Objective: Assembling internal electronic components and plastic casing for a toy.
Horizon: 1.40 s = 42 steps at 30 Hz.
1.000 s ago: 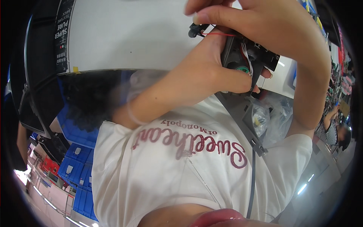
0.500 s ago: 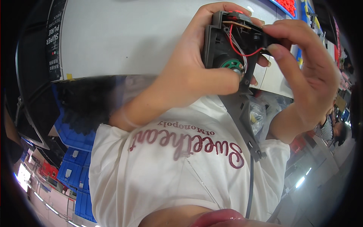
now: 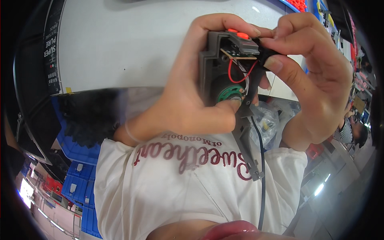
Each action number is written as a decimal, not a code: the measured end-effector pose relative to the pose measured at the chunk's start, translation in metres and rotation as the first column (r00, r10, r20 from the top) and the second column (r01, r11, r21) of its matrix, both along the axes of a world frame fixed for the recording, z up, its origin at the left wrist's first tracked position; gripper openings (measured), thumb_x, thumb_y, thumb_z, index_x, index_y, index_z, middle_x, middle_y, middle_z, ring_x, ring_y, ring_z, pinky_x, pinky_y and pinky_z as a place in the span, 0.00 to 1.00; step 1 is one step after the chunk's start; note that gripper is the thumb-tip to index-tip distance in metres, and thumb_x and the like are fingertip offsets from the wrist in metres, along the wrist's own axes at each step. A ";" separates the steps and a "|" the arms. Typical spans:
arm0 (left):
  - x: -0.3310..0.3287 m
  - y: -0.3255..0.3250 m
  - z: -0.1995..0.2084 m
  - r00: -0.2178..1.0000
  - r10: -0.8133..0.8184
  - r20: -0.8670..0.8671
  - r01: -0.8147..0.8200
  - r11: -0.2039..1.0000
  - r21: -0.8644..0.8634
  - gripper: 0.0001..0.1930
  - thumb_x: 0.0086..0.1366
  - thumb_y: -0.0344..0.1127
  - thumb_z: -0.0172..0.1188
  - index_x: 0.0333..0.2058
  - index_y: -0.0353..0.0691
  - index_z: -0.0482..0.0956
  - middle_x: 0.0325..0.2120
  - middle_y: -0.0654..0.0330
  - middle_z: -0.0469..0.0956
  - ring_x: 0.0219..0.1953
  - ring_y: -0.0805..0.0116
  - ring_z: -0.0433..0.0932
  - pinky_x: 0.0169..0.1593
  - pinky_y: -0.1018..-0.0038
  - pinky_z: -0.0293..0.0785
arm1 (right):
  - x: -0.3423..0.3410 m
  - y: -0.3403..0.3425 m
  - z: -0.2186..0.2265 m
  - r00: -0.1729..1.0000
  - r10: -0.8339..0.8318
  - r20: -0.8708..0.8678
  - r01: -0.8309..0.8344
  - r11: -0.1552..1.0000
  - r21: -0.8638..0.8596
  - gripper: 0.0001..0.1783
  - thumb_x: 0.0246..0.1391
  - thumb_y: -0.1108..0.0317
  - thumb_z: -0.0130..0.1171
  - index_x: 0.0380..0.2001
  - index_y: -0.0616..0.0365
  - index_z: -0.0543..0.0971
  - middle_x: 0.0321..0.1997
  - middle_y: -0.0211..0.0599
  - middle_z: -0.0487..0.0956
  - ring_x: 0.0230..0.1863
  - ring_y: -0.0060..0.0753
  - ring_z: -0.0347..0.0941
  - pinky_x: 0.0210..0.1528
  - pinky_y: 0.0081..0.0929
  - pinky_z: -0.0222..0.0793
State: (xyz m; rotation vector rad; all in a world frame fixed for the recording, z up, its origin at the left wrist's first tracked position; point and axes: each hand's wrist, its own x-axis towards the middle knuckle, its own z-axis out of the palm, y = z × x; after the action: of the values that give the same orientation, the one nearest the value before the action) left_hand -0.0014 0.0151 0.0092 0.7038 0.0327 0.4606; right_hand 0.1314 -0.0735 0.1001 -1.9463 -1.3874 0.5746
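Note:
My left hand [image 3: 188, 100] is wrapped round a dark grey plastic housing [image 3: 205, 68], its thumb pressing on a round speaker [image 3: 228, 93] with a green ring. Inside the housing show a thin circuit board [image 3: 240, 57], a looped red wire [image 3: 230, 76] and several pale wires. Orange-red buttons [image 3: 242, 36] stand out at its upper edge. At the housing's right side my right hand [image 3: 322, 72] is closed, thumb and fingers pinching a small black part [image 3: 268, 55]; its full shape is hidden. A long grey arm-like piece [image 3: 242, 138] hangs below the housing.
A white table [image 3: 120, 44] lies beyond my hands, with a blue tray of red pieces [image 3: 297, 5] at far right. Clear plastic bags [image 3: 266, 124] and a black cable [image 3: 261, 160] are close to my body. Blue bins [image 3: 76, 180] stand at left; another person [image 3: 352, 132] is at right.
The housing and both hands have moved left and slightly down, and the housing has tilted, showing more of the buttons. The black part is closer to the housing and the red wire loop is tighter.

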 end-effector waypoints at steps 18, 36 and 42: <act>-0.001 -0.002 0.016 0.999 -0.032 -0.040 0.034 0.999 0.038 0.41 0.38 0.22 0.50 0.57 0.35 0.51 0.55 0.42 0.61 0.46 0.53 0.74 0.41 0.66 0.76 | 0.008 0.002 -0.012 0.974 0.050 0.221 -0.136 0.909 0.393 0.17 0.37 0.62 0.70 0.29 0.59 0.77 0.37 0.42 0.71 0.37 0.31 0.70 0.39 0.24 0.64; -0.005 0.000 0.028 0.957 -0.150 -0.247 0.105 0.977 -0.186 0.41 0.35 0.23 0.49 0.56 0.33 0.56 0.46 0.55 0.69 0.49 0.64 0.71 0.53 0.74 0.65 | 0.011 -0.005 0.002 0.962 0.219 0.162 -0.251 0.944 0.213 0.24 0.42 0.66 0.61 0.42 0.67 0.69 0.46 0.51 0.70 0.46 0.40 0.68 0.50 0.33 0.60; -0.006 0.004 0.017 0.960 -0.217 -0.175 0.156 0.939 -0.308 0.41 0.37 0.22 0.50 0.58 0.37 0.55 0.54 0.44 0.63 0.49 0.54 0.72 0.47 0.64 0.73 | 0.021 -0.013 0.008 0.958 0.255 0.135 -0.274 0.950 0.150 0.26 0.44 0.67 0.58 0.46 0.70 0.66 0.48 0.54 0.69 0.49 0.43 0.67 0.53 0.36 0.59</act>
State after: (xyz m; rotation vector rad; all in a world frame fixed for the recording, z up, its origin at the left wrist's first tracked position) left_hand -0.0070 0.0195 0.0265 0.4555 0.2234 0.1906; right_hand 0.1525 -0.0861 0.1080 -1.6932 -1.7283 0.4570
